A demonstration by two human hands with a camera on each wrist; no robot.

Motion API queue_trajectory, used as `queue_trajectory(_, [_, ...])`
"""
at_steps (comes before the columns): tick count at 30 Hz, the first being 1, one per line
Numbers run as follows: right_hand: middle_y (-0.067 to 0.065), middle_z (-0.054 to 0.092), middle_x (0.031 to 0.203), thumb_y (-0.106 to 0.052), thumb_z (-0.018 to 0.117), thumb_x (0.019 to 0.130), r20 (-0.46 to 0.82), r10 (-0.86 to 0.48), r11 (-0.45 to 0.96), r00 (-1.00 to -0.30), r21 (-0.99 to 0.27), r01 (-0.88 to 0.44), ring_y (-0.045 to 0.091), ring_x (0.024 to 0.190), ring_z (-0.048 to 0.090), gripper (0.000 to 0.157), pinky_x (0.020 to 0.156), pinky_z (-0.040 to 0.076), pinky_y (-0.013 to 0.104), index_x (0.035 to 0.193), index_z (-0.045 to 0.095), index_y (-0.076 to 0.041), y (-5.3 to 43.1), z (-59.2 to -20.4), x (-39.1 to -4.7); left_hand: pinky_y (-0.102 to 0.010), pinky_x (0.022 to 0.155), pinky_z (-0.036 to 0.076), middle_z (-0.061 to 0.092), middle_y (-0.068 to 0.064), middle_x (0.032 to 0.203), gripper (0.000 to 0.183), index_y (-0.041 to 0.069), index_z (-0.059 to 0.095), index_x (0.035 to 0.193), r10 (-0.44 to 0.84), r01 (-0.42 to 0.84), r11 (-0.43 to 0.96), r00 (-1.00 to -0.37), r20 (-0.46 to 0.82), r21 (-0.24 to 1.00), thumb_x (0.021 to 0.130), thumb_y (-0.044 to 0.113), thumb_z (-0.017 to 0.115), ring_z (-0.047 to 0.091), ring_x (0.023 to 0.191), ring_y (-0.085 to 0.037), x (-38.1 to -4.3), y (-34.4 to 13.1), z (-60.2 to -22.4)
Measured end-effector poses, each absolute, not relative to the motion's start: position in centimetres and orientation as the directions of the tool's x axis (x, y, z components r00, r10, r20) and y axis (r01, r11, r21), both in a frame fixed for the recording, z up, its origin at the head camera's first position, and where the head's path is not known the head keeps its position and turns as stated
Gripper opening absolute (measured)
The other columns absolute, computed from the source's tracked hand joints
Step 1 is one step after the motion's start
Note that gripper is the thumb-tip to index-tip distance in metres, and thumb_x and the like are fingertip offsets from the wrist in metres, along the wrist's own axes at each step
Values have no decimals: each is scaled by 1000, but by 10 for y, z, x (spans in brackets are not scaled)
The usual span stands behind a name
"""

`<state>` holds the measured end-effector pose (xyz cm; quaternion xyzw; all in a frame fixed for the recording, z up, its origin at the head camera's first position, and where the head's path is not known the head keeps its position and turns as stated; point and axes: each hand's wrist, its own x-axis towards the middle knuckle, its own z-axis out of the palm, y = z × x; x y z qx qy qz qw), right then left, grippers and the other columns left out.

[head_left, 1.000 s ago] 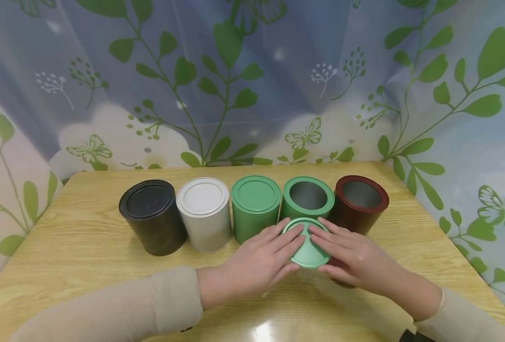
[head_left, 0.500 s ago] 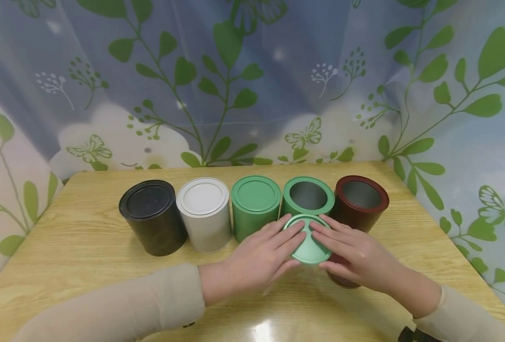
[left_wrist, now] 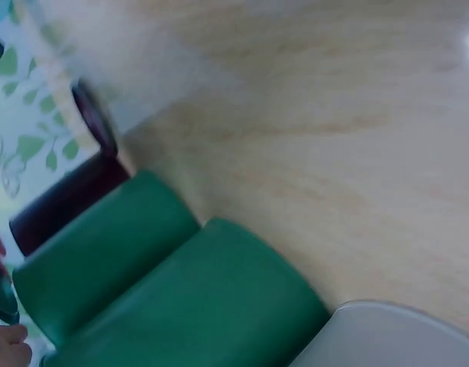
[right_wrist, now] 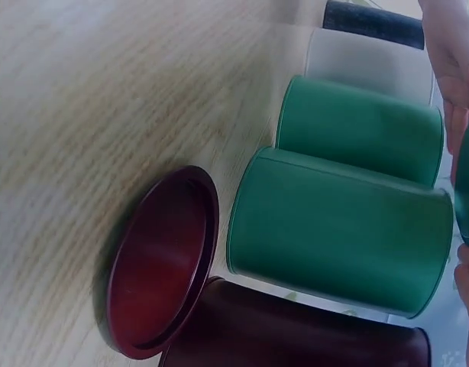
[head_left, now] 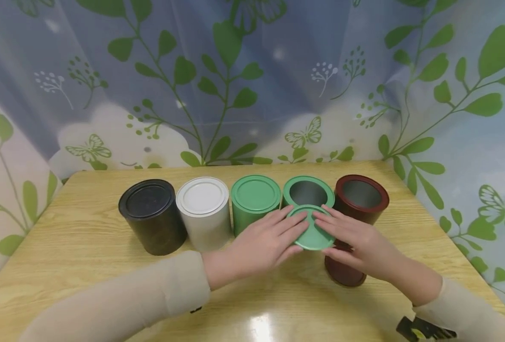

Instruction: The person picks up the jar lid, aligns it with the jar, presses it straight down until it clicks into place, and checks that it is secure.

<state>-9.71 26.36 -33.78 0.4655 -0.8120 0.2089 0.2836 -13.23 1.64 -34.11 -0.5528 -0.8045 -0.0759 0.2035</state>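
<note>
A green lid [head_left: 313,236] is held between both hands, tilted, just in front of an open green can [head_left: 286,194]. My left hand [head_left: 261,243] grips its left side, fingers over the top and thumb at the near edge. On the right side my right hand [head_left: 361,239] grips it the same way. Whether the lid touches the can's rim I cannot tell. In the right wrist view the lid [right_wrist: 468,183] shows at the right edge, above the cans' tops. A dark red lid [right_wrist: 160,264] lies by the base of the open dark red can [right_wrist: 295,332].
Left of the open green can stand a lidded green can [head_left: 255,194], a white can [head_left: 203,196] and a black can [head_left: 151,202], all in one row. The wooden table [head_left: 85,251] reaches back to a leaf-patterned curtain [head_left: 252,109].
Both hands have moved the green lid away from me and slightly right, toward the open green can's rim. More of the dark red lid now shows beneath the right hand.
</note>
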Motion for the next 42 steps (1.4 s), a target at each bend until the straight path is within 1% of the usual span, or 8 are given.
queue_trajectory(3, [10, 53, 132, -39, 53, 94, 648, -616, 484, -449, -139, -864, 25, 127, 43, 53, 103, 31, 21, 128, 55, 1, 266, -336, -100, -39, 109, 24, 35, -7, 147, 51, 7, 39, 142, 866, 914, 399, -350, 357, -73, 100, 37, 40, 26, 136, -28, -136, 20, -335])
queue_trajectory(9, [11, 55, 130, -37, 56, 93, 662, -614, 472, -430, -128, -872, 27, 125, 45, 52, 103, 32, 22, 127, 56, 2, 266, -335, -104, -41, 108, 26, 31, -6, 149, 51, 9, 37, 144, 874, 911, 411, -385, 297, -28, 101, 37, 36, 23, 138, -27, -139, 19, -330])
queue_trajectory(12, [11, 55, 130, -37, 55, 93, 647, -627, 475, -434, -125, -871, 27, 125, 45, 51, 103, 31, 22, 127, 56, 1, 267, -334, -105, -41, 109, 24, 31, -6, 149, 51, 8, 36, 144, 882, 912, 409, -386, 270, -32, 101, 37, 35, 22, 138, -28, -140, 19, -329])
queue_trajectory(19, [9, 52, 134, -39, 54, 94, 564, -656, 506, -502, -166, -847, 25, 128, 41, 51, 105, 28, 21, 130, 55, -2, 273, -330, -111, -40, 110, 23, 35, -7, 147, 50, 7, 38, 142, 884, 905, 417, -385, 265, -77, 102, 36, 36, 26, 137, -28, -146, 22, -323])
queue_trajectory(29, [9, 55, 130, -40, 54, 94, 525, -686, 523, -504, -126, -843, 25, 125, 45, 50, 105, 27, 19, 126, 58, -2, 273, -324, -116, -41, 109, 24, 35, -5, 147, 50, 10, 37, 144, 884, 897, 437, -416, 213, -61, 102, 38, 32, 26, 137, -26, -150, 23, -323])
queue_trajectory(34, [10, 55, 130, -32, 61, 91, 484, -694, 545, -533, -131, -828, 25, 125, 45, 46, 105, 26, 18, 127, 58, -3, 275, -322, -116, -40, 109, 24, 36, -4, 147, 51, 11, 38, 143, 882, 893, 446, -428, 199, -58, 102, 39, 31, 27, 136, -26, -151, 26, -321])
queue_trajectory(39, [9, 54, 131, -31, 61, 91, 459, -692, 576, -557, -112, -809, 26, 125, 45, 46, 105, 25, 18, 128, 57, -4, 277, -321, -116, -40, 110, 23, 36, -4, 147, 51, 11, 38, 143, 876, 886, 461, -445, 183, -50, 102, 39, 29, 28, 136, -26, -152, 29, -320])
queue_trajectory(42, [9, 53, 133, -25, 65, 89, 448, -687, 595, -572, -105, -797, 27, 125, 45, 46, 105, 25, 19, 129, 56, -4, 278, -321, -117, -40, 110, 23, 36, -4, 147, 51, 11, 38, 143, 871, 880, 473, -458, 180, -49, 102, 39, 29, 28, 136, -27, -152, 31, -318])
